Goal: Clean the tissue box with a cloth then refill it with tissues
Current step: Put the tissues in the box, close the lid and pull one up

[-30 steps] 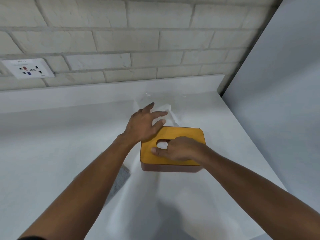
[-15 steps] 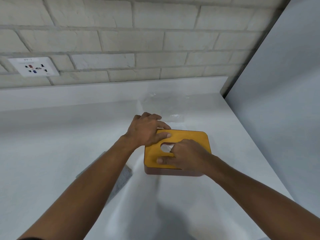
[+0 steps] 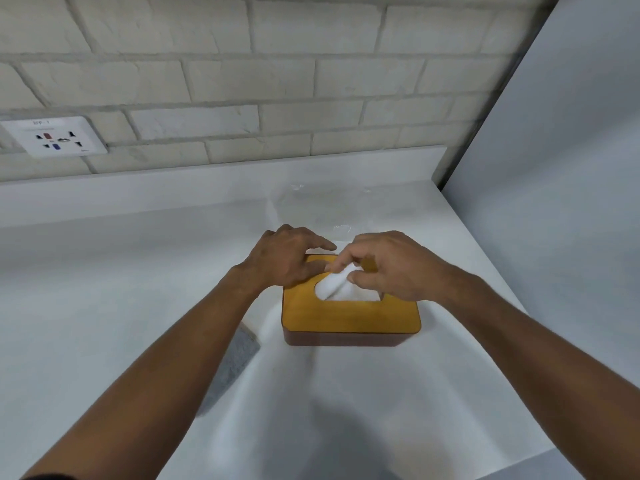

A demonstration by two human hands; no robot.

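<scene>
Now left hand [image 3: 287,259] atop tissue box [image 3: 346,318], right hand [image 3: 398,268] round tissue [image 3: 334,285].

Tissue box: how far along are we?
Done: grey cloth lies aside on the counter; lid sits on the tissue box, tissues inside. In hand: right hand pinches the top tissue up through the slot; left hand rests on the lid. Left: free that tissue, let go.

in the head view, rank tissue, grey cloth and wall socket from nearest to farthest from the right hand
1. tissue: pinched by the right hand, at the tissue box opening.
2. grey cloth: lying left of the box, nearer the camera.
3. wall socket: far left, high at the back.
</scene>
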